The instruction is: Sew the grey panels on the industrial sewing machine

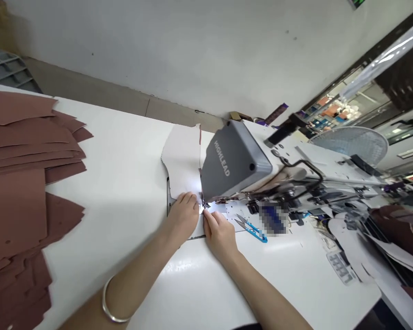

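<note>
While the pale panel [184, 156] lies under the head of the sewing machine [234, 158], the work on it looks part-way through, and I judge it nearer the end than the start. Most of the panel stretches out on the desk [124, 151] toward eleven o'clock from the hands, beyond the needle area [204, 205]; only a short part seems left on the near side. The left hand [186, 215] lies flat on its lower end, pressing rather than gripping. The right hand [222, 233], at four o'clock from the left, has its fingertips beside the needle; I cannot tell whether they pinch anything. Stitches are too small to make out. Blue snips [256, 234] rest untouched at three o'clock from the right hand. Brown pieces [17, 201] are heaped at nine o'clock; whether they are finished or waiting is unclear.
</note>
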### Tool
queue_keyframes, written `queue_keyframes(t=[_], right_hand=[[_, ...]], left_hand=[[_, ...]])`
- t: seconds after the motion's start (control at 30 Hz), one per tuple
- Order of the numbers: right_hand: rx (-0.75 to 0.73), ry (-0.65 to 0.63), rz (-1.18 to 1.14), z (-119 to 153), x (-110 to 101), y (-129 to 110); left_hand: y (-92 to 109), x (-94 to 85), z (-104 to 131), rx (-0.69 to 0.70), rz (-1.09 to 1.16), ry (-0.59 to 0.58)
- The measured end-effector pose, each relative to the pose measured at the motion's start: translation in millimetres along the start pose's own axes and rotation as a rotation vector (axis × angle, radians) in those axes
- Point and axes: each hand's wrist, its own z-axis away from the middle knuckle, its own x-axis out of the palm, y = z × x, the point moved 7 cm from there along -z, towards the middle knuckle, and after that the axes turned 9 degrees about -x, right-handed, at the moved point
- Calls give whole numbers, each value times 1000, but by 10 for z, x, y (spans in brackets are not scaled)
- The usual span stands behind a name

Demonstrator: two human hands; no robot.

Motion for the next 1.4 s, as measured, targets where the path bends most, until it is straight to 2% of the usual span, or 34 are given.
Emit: queue_keyframes(t=[0.37, 0.43, 0.57, 0.63, 0.87, 1.0, 1.17, 1.4], right_hand=[[-32, 65, -52, -14, -10, -49], [-79, 84, -128, -12, -32, -91], [-277, 101, -253, 1, -97, -259], [-309, 107, -261, 5, -121, -292], [-285, 123, -237, -14, -128, -265], [-269, 124, -236, -16, -129, -247], [-266, 126, -236, -12, -144, -256], [-251, 117, -233, -14, -147, -248]], left_hand=[[-34, 30, -13, -58, -4, -64], [-42, 23, -13, -58, -8, -78], [-77, -32, -16, -92, -29, -82], [-88, -83, -19, -110, -49, -68], [-91, -140, -16, -159, -90, -87], [-96, -88, -2, -166, -116, -90], [-111, -27, 14, -127, -76, -37], [-170, 60, 15, -166, 14, -30]])
